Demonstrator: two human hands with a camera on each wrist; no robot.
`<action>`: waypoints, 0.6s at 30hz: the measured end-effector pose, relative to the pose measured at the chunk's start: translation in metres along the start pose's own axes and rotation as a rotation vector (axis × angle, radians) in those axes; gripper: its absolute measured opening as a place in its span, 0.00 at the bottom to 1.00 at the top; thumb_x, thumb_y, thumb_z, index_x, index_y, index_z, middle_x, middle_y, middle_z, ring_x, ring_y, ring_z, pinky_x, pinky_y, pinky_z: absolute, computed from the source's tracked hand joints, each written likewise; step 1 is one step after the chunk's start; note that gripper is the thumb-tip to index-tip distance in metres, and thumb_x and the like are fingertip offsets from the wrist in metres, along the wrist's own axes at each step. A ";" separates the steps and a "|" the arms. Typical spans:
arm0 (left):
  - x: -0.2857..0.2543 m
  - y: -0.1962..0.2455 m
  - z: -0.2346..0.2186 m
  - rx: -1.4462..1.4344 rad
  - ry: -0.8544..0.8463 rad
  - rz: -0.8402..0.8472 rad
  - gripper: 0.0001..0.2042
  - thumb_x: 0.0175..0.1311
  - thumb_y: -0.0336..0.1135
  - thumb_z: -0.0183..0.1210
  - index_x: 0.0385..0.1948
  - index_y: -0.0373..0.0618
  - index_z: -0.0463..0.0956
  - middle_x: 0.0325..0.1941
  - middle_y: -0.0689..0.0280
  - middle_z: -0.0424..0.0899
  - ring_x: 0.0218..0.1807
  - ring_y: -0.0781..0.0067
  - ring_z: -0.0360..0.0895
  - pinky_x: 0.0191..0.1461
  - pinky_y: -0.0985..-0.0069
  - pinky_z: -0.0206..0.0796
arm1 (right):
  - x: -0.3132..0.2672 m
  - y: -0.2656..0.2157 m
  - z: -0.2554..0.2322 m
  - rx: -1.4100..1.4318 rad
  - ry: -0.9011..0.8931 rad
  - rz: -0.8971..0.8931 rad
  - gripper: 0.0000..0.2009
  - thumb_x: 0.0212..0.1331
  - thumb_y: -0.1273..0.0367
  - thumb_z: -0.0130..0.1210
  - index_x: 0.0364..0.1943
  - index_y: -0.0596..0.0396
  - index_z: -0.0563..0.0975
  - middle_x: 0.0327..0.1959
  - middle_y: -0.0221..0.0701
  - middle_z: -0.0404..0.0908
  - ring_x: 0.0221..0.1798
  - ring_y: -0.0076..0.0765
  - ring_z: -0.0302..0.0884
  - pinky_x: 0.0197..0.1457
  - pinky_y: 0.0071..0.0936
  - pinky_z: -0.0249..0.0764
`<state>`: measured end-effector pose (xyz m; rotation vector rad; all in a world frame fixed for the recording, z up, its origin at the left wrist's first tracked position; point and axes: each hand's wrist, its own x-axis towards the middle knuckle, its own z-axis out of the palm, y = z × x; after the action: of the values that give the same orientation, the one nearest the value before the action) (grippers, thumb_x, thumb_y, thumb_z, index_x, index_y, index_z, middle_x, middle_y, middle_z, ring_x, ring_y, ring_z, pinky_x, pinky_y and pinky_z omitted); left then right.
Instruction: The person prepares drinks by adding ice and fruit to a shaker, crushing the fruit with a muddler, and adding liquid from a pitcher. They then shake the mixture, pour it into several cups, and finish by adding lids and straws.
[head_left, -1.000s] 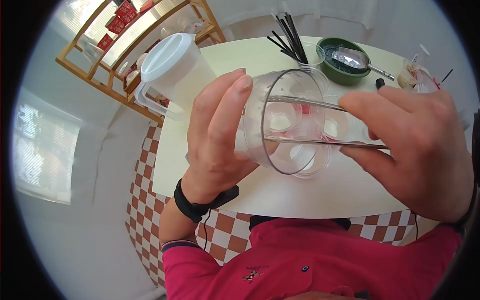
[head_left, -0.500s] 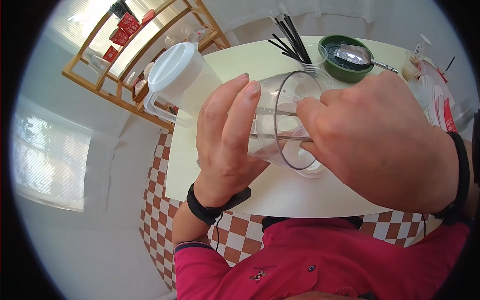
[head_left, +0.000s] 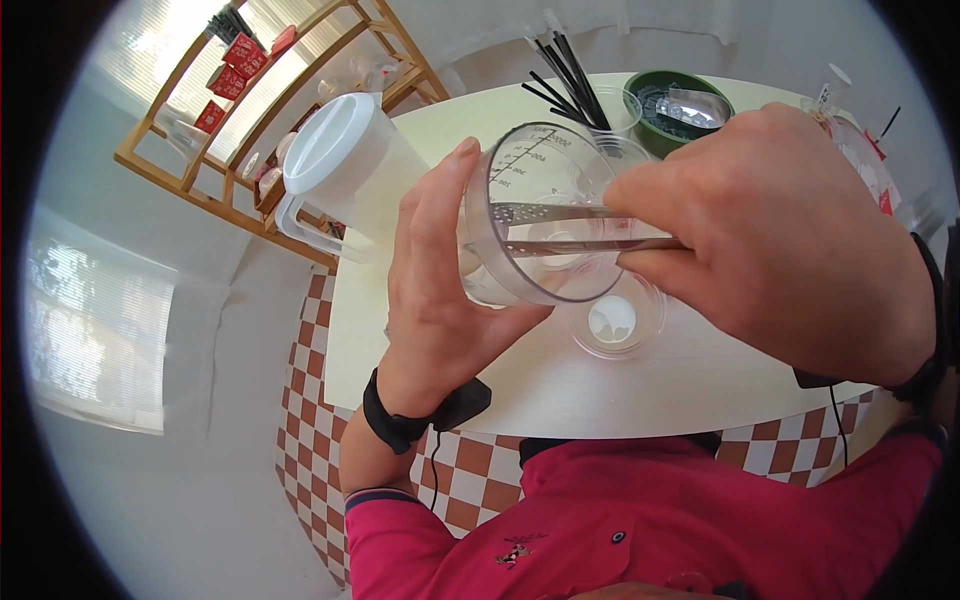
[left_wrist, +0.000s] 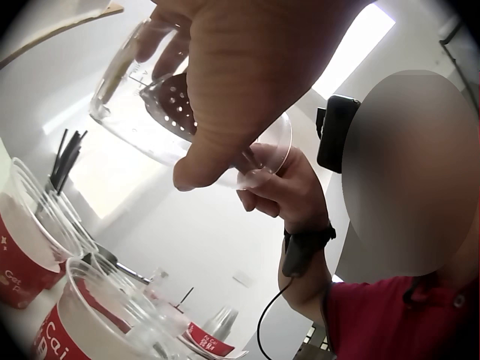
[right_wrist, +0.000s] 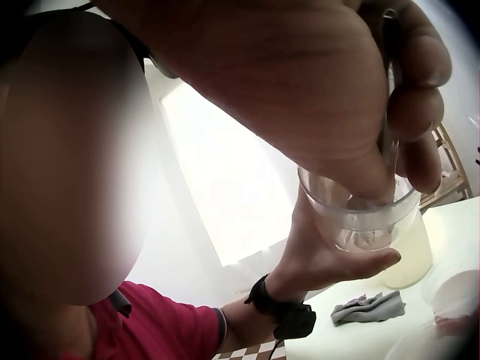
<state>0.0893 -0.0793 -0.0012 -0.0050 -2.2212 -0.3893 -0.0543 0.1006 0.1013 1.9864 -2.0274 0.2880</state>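
Observation:
My left hand point(head_left: 435, 260) grips a clear measuring cup point(head_left: 515, 165) with dark graduation marks, fingers on its far side and thumb beneath. The cup is tilted above the table, its mouth turned towards my right hand point(head_left: 790, 240). In that hand, metal tongs point(head_left: 575, 246) are pinched between thumb and fingers, their two arms reaching in through the cup's mouth. A perforated, spoon-like tip point(left_wrist: 169, 109) shows through the cup wall in the left wrist view. Below the cup, a clear plastic cup point(head_left: 618, 335) with a white bottom stands on the table.
A lidded pitcher point(head_left: 345, 150) stands at the left of the table point(head_left: 480, 390). Black straws point(head_left: 575, 85) and a green bowl point(head_left: 655, 135) with a metal scoop point(head_left: 697, 108) are at the back. A grey cloth point(right_wrist: 367, 308) and red-patterned cups point(left_wrist: 22, 259) are nearby.
My right hand moved left, pushing the tongs deeper into the measuring cup, then drew back slightly. The tongs' arms are closer together, and the cup's mouth has turned more towards the head camera.

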 end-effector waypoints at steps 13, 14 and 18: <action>0.019 -0.017 0.020 -0.207 -0.078 -0.255 0.53 0.38 0.31 0.78 0.73 0.43 0.57 0.68 0.54 0.70 0.67 0.57 0.73 0.67 0.61 0.70 | -0.042 0.114 -0.024 0.354 0.140 0.457 0.13 0.60 0.67 0.64 0.43 0.64 0.84 0.18 0.26 0.76 0.21 0.19 0.71 0.27 0.21 0.67; 0.019 -0.017 0.021 -0.206 -0.080 -0.251 0.53 0.38 0.31 0.78 0.73 0.43 0.57 0.68 0.54 0.70 0.67 0.57 0.73 0.67 0.61 0.70 | -0.040 0.127 -0.021 0.285 0.074 0.520 0.14 0.60 0.66 0.63 0.43 0.64 0.84 0.18 0.27 0.77 0.22 0.19 0.72 0.28 0.22 0.68; 0.017 -0.013 0.019 -0.182 -0.075 -0.245 0.52 0.38 0.30 0.77 0.73 0.43 0.57 0.66 0.54 0.71 0.66 0.57 0.74 0.68 0.61 0.70 | -0.040 0.179 0.021 0.145 -0.088 0.613 0.16 0.61 0.62 0.63 0.42 0.63 0.85 0.20 0.34 0.82 0.24 0.26 0.78 0.30 0.27 0.71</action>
<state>0.0621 -0.0883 -0.0026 0.1588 -2.2590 -0.7359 -0.2335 0.1366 0.0781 1.4114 -2.7015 0.4899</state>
